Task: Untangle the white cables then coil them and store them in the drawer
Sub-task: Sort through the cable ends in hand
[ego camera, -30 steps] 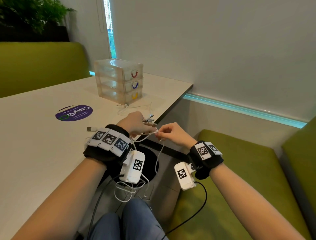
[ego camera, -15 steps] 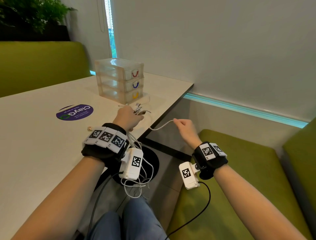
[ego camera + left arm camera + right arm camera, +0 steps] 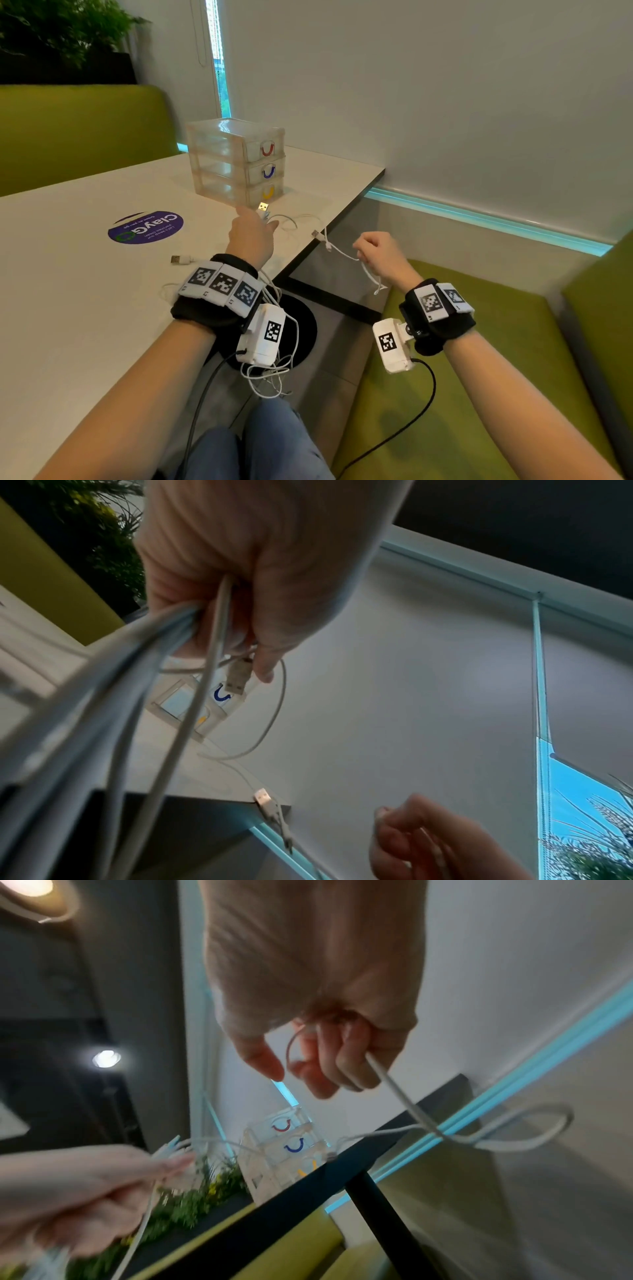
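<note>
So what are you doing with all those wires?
Sorting out tangled white cables. The left hand holds a bunch of cables over the table. The right hand pulls one cable out sideways, off the table edge. The drawers are all shut, and nothing is coiled yet.

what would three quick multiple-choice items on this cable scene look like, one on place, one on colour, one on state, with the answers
1. Where does the clear drawer unit stand?
A. on the white table
B. on the green bench
C. on the floor

2. What colour is the top drawer's handle?
A. yellow
B. red
C. blue

3. What is the right hand doing?
A. lying flat on the table
B. pulling a drawer open
C. holding a white cable off the table's edge

Answers: 1 A, the unit sits on the tabletop beyond the left hand. 2 B, handles run red, blue, yellow downward. 3 C, its fingers curl round the cable beside the table.
</note>
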A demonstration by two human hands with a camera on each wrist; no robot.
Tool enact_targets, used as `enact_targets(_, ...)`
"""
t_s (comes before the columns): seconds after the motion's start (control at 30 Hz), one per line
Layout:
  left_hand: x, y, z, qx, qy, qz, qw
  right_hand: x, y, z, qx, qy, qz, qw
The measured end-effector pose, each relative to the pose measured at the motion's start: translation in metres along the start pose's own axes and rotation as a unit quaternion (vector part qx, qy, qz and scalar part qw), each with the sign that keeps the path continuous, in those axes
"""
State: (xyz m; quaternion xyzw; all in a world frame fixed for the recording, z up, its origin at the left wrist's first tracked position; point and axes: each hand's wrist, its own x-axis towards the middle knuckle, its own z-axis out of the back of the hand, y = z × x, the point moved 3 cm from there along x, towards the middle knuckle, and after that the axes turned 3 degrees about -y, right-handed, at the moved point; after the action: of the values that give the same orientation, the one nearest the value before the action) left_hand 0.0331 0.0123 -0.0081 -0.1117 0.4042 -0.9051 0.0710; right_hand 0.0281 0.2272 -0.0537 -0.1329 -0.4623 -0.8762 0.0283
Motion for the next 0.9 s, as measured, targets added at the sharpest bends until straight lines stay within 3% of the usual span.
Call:
enact_targets(0.13,-0.002,-0.001,-0.001,0.016,0.014,-0.015,1.0,-0.005,0.009,-0.003,-0.082,-0.003,0.014,0.997)
enact_targets(0.23,-0.001,0.001,0.0,0.051,0.021,-0.029,0.998,0.0,0.005,0.014,-0.179,-0.069,-0.023,0.981)
enact_targets(0.3,-0.002,0.001,0.002,0.057,0.016,-0.027,0.998,0.004,0.005,0.031,-0.29,-0.13,-0.048,0.947)
enact_targets(0.37,-0.001,0.001,0.002,0.053,0.013,-0.024,0.998,0.006,0.009,0.036,-0.294,-0.159,-0.018,0.942)
enact_targets(0.47,0.0,0.0,0.0,0.048,0.025,-0.024,0.998,0.002,0.018,0.017,-0.131,-0.098,0.056,0.985)
enact_targets(0.53,0.0,-0.002,-0.001,0.054,0.032,-0.036,0.997,-0.002,0.023,0.001,-0.068,-0.048,0.069,0.994)
enact_targets(0.77,-0.005,-0.002,-0.003,0.05,0.037,-0.064,0.996,-0.009,0.049,-0.036,-0.004,0.027,0.117,0.993)
enact_targets(0.9,-0.007,-0.005,-0.002,0.026,0.049,-0.076,0.996,-0.008,0.057,-0.061,-0.062,0.077,0.121,0.988)
